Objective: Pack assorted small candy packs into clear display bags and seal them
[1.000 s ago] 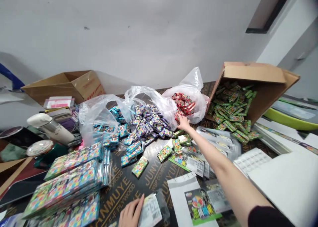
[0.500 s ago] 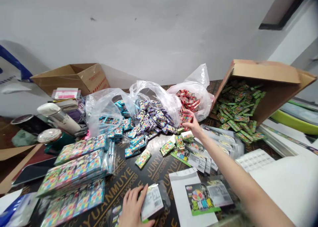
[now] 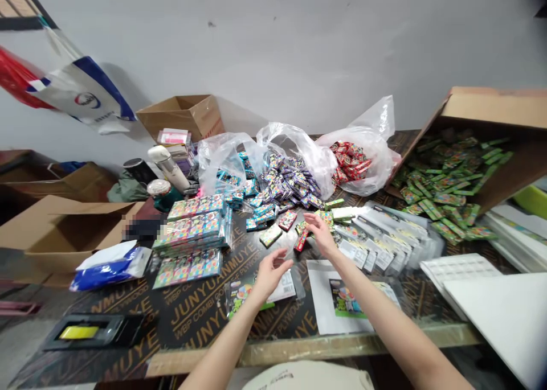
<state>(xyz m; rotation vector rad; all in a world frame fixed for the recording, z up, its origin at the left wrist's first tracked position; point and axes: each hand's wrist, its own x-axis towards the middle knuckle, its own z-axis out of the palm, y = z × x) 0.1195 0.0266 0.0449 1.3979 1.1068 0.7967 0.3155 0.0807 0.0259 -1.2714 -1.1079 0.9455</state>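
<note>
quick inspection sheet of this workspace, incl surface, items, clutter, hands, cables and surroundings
Surface: dark plywood table, printed lettering, mostly covered toward the back
Work items: purple packets piled mid-table; red packets in a plastic bag; green packets spilling from a tipped cardboard box
Clutter: white flask beside a lidded green mug, back left
Hands: left hand open near a labelled pouch; right hand by a loose red packet, grip unclear
Cables: nothing seen
Surroundings: grey wall behind; blue-and-white bag hanging left

Red packets, purple packets, black table with gold lettering
</note>
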